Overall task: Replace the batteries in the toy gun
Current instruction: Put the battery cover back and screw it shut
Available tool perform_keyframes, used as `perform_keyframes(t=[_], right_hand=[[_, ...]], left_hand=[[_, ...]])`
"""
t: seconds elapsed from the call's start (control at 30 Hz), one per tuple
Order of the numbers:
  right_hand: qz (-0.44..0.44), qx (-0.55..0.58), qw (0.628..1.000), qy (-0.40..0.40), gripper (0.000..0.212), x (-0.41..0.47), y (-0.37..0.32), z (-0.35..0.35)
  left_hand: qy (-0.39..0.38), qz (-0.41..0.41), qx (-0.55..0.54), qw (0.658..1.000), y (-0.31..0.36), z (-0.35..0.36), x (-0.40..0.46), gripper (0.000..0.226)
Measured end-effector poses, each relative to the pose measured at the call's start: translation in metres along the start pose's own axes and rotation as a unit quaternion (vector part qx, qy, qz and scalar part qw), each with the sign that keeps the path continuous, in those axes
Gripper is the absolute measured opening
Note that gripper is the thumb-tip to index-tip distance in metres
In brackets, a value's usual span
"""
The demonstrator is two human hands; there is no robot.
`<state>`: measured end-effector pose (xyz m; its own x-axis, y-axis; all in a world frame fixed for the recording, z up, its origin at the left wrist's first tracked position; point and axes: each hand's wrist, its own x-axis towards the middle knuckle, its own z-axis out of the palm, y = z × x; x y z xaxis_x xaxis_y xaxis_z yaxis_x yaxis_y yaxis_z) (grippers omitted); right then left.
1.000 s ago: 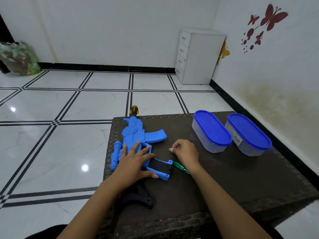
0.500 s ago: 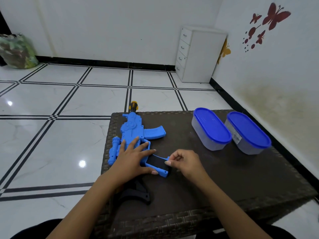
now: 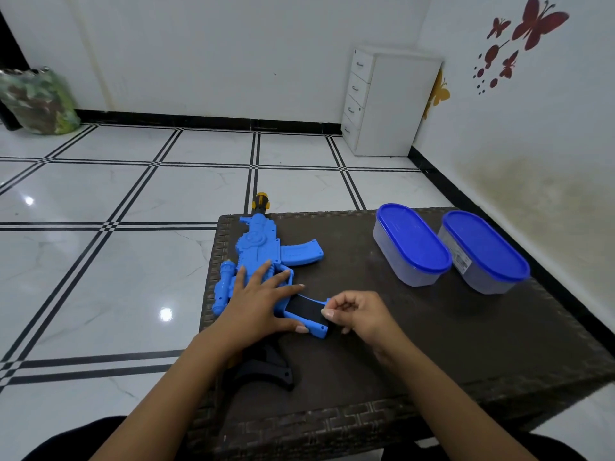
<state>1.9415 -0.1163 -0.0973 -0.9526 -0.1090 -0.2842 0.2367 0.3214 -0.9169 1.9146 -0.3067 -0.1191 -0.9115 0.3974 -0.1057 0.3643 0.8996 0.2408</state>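
A blue toy gun lies on the dark woven table, its muzzle pointing away from me and its black stock nearest me. My left hand lies flat on the gun's body, fingers spread. The grip points right and carries a black battery cover. My right hand is curled, with thumb and forefinger pinched on the cover's right edge at the end of the grip. No batteries show. The green screwdriver is out of sight.
Two clear containers with blue lids stand at the table's back right. A white drawer cabinet is in the far corner, and a bag sits by the left wall. The gun lies along the table's left edge.
My right hand moved left from beside the green screwdriver to the end of the grip and pinched the cover's edge. The screwdriver is no longer visible. The left hand stayed put.
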Motion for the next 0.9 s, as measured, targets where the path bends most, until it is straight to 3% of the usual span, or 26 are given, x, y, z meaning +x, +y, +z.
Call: perform_keyframes(t=[0.07,0.17,0.37,0.67,0.8,0.9], right_hand=[[0.007,0.01,1.0,-0.001,0.014,-0.0009,-0.0011,-0.0008],[0.025,0.017,1.0,-0.004,0.017,-0.0013,-0.0033,-0.0021],[0.026,-0.028,0.999,0.0,0.015,-0.0039,-0.0044,0.0012],[-0.007,-0.111,0.993,0.027,0.017,-0.0006,-0.0022,0.0004],[-0.031,-0.159,0.986,0.038,0.018,0.0013,-0.0004,-0.0006],[-0.039,-0.182,0.982,0.043,0.016,0.0021,0.0,-0.0012]], left_hand=[[-0.011,-0.006,-0.001,1.0,0.0018,-0.0025,-0.0012,0.093],[-0.008,-0.006,0.004,1.0,0.0026,-0.0033,-0.002,0.086],[0.007,0.0,-0.002,1.0,0.0016,-0.0011,-0.0015,0.104],[0.004,-0.007,-0.01,1.0,0.0031,-0.0029,-0.0031,0.076],[0.002,-0.004,-0.012,1.0,0.0027,-0.0026,-0.0024,0.084],[0.005,-0.006,-0.007,1.0,0.0027,-0.0028,-0.0025,0.076]])
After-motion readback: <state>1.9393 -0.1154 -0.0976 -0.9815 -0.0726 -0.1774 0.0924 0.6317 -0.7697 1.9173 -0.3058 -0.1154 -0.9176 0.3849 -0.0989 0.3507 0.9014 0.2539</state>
